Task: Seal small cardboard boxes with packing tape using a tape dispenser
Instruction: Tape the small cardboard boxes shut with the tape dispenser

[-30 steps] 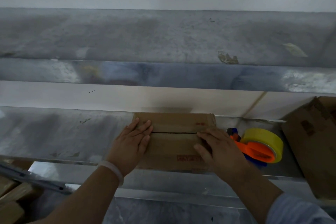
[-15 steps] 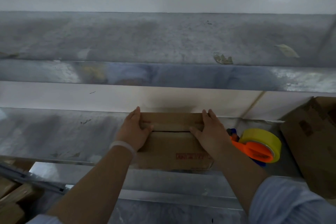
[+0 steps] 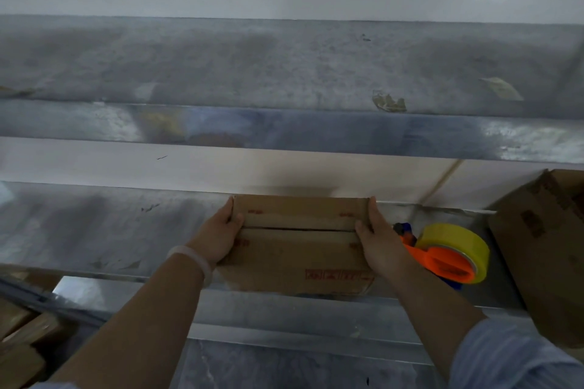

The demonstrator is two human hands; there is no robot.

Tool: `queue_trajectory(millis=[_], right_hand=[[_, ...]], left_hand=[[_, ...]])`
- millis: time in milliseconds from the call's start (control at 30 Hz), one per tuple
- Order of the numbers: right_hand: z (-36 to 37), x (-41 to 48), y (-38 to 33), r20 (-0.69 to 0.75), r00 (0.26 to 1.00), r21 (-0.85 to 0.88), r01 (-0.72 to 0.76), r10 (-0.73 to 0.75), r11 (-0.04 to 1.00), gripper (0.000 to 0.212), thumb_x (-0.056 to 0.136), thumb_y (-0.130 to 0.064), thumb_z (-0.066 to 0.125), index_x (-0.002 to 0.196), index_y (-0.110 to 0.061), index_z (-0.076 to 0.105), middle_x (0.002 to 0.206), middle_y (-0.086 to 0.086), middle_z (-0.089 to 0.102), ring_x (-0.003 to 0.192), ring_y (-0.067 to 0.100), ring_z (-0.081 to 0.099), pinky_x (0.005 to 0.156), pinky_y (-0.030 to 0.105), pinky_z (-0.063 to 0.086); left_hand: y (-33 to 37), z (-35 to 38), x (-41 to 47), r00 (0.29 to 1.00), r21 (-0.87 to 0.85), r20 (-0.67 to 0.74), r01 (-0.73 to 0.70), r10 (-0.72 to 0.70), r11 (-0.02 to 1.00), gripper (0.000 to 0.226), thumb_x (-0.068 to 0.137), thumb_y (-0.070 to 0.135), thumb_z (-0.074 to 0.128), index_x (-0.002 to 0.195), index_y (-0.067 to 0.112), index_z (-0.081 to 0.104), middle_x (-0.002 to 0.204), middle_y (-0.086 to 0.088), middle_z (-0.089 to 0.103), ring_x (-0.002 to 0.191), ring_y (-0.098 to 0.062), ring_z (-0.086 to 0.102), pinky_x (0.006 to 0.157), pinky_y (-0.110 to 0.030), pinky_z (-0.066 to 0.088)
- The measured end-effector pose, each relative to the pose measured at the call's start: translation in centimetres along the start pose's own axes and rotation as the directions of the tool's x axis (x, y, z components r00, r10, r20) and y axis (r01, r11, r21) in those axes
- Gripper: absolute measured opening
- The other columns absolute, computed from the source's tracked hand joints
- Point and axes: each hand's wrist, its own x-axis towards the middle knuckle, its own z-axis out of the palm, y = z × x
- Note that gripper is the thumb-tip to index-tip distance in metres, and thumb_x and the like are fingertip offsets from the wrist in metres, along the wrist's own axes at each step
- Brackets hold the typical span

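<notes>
The right hand (image 3: 379, 240) clasps the right end of the small brown cardboard box (image 3: 300, 256), thumb on top and fingers down the side. The left hand (image 3: 221, 235), with a pale band (image 3: 192, 259) at its wrist, clasps the left end the same way. The box sits in the lower middle of the frame on the grey metal bench (image 3: 94, 230). Its flaps are folded shut and their seam (image 3: 300, 228) is bare of tape. That seam runs left to right across the frame, from one hand to the other. The orange tape dispenser (image 3: 448, 262), loaded with a yellow roll, lies just right of the right hand and well apart from the left. I judge the right hand the nearer one to take it while the left steadies the box, and the pull would then run crosswise along the seam. A larger brown carton (image 3: 543, 246) stands at the right edge.
</notes>
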Motion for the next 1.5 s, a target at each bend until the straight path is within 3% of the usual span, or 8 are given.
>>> queue_trajectory(millis=[200, 433, 633, 767, 967, 1267, 1367, 1500], right_hand=[[-0.7, 0.1, 0.7, 0.084, 0.996, 0.169, -0.036, 0.022, 0.985, 0.064, 0.103, -0.035, 0.035, 0.149, -0.044, -0.008, 0.144, -0.006, 0.035, 0.085, -0.004, 0.049, 0.05, 0.001, 0.043], [-0.6, -3.1, 0.4, -0.3, 0.93, -0.297, 0.119, -0.211, 0.947, 0.077, 0.086, -0.054, 0.057, 0.149, -0.028, 0.022, 0.154, 0.003, 0.023, 0.143, 0.022, 0.018, 0.115, 0.039, 0.022], [2.8, -7.8, 0.2, -0.128, 0.968, 0.166, 0.234, -0.214, 0.958, 0.078, 0.075, -0.035, 0.079, 0.135, -0.042, 0.031, 0.12, -0.029, 0.052, 0.114, -0.015, 0.047, 0.086, 0.007, 0.045], [3.2, -7.4, 1.4, -0.148, 0.971, 0.355, 0.231, -0.19, 0.906, 0.053, 0.079, -0.001, 0.074, 0.111, -0.032, 0.046, 0.106, -0.021, 0.053, 0.091, -0.021, 0.056, 0.065, 0.0, 0.045], [0.4, -6.9, 2.0, -0.092, 0.97, 0.033, 0.229, -0.225, 0.973, 0.025, 0.092, -0.017, 0.062, 0.116, -0.022, 0.059, 0.117, -0.011, 0.062, 0.113, 0.006, 0.057, 0.092, 0.023, 0.049], [-9.4, -7.6, 4.6, -0.423, 0.764, -0.423, 0.308, -0.486, 0.852, 0.048, 0.084, -0.005, 0.062, 0.13, -0.017, 0.056, 0.13, 0.007, 0.057, 0.122, 0.024, 0.049, 0.106, 0.031, 0.036], [-13.3, -6.3, 6.7, -0.425, 0.841, -0.417, 0.147, -0.336, 0.897, 0.057, 0.086, -0.009, 0.063, 0.14, -0.013, 0.045, 0.142, 0.012, 0.047, 0.133, 0.03, 0.039, 0.113, 0.04, 0.03], [-14.8, -5.1, 8.5, -0.183, 0.965, -0.335, 0.117, -0.186, 0.935, 0.046, 0.095, -0.019, 0.058, 0.139, -0.013, 0.046, 0.136, 0.01, 0.052, 0.125, 0.028, 0.049, 0.107, 0.036, 0.036]], left_hand=[[0.2, 0.6, -0.1, 0.998, -0.13, -0.049, 0.036, -0.042, 0.991, 0.044, 0.103, 0.031, 0.038, 0.145, 0.039, 0.031, 0.117, 0.01, 0.051, 0.084, -0.002, 0.052, 0.061, -0.016, 0.041], [0.5, 2.4, -4.4, 0.964, -0.504, -0.232, -0.006, -0.129, 0.864, 0.023, 0.102, 0.013, 0.04, 0.103, 0.021, 0.061, 0.097, -0.002, 0.066, 0.074, -0.016, 0.064, 0.045, -0.02, 0.051], [-1.9, 4.6, -7.5, 0.911, -0.319, -0.408, -0.083, -0.058, 0.944, 0.045, 0.085, 0.024, 0.07, 0.12, 0.015, 0.045, 0.113, -0.002, 0.054, 0.103, -0.023, 0.057, 0.087, -0.04, 0.051], [-3.0, 4.6, -9.4, 0.96, -0.182, -0.212, -0.224, 0.184, 0.958, 0.064, 0.073, 0.038, 0.075, 0.125, 0.031, 0.039, 0.107, 0.003, 0.054, 0.099, -0.009, 0.058, 0.075, -0.019, 0.051], [-2.5, 6.5, -12.0, 0.926, 0.173, 0.022, -0.375, 0.377, 0.911, 0.093, 0.056, 0.067, 0.071, 0.137, 0.046, 0.03, 0.118, 0.02, 0.033, 0.105, 0.009, 0.045, 0.084, 0.001, 0.037], [2.6, 10.2, -13.8, 0.903, 0.466, -0.122, -0.315, 0.412, 0.827, 0.089, 0.068, 0.068, 0.068, 0.14, 0.027, 0.038, 0.13, -0.002, 0.032, 0.119, -0.022, 0.041, 0.102, -0.036, 0.041], [6.1, 11.6, -14.5, 0.758, 0.413, -0.15, -0.535, 0.635, 0.737, 0.058, 0.08, 0.055, 0.061, 0.13, 0.026, 0.052, 0.13, 0.001, 0.042, 0.119, -0.015, 0.042, 0.1, -0.031, 0.038], [11.0, 18.0, -14.8, 0.879, -0.082, 0.196, -0.427, 0.435, 0.9, 0.043, 0.091, 0.043, 0.058, 0.133, 0.038, 0.048, 0.125, 0.016, 0.055, 0.109, 0.012, 0.051, 0.091, -0.008, 0.042]])
